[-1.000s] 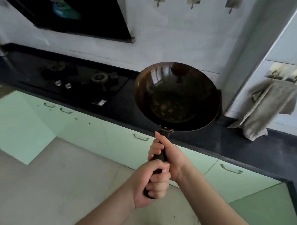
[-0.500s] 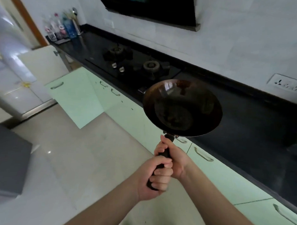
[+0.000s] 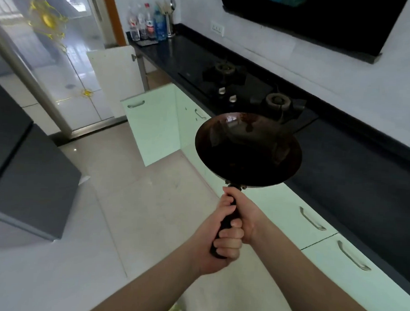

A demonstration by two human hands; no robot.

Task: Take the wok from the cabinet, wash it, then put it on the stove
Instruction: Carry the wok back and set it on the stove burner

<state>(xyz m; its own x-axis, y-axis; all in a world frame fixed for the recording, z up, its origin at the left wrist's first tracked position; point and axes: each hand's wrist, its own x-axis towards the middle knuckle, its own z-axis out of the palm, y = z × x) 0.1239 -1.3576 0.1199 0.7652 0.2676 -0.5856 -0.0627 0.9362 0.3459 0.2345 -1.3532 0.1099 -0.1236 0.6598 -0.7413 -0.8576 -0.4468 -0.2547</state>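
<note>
A dark brown wok (image 3: 247, 150) with a black handle is held level in the air in front of the counter edge. My left hand (image 3: 215, 245) grips the lower end of the handle. My right hand (image 3: 246, 214) grips it just above, close to the bowl. The black gas stove (image 3: 246, 90) with two burners lies on the dark counter, just beyond and slightly left of the wok. The nearer burner (image 3: 277, 101) sits right behind the wok's far rim.
Pale green cabinets with metal handles (image 3: 311, 218) run under the black countertop (image 3: 354, 162). One green cabinet door (image 3: 151, 127) stands open toward the floor. Bottles and a utensil holder (image 3: 153, 23) crowd the counter's far end. A dark range hood (image 3: 311, 19) hangs above. A grey block (image 3: 22, 171) stands at left.
The view has swung left along the counter. The stove has come closer to the wok, now right behind its rim. Both hands keep the same grip on the handle.
</note>
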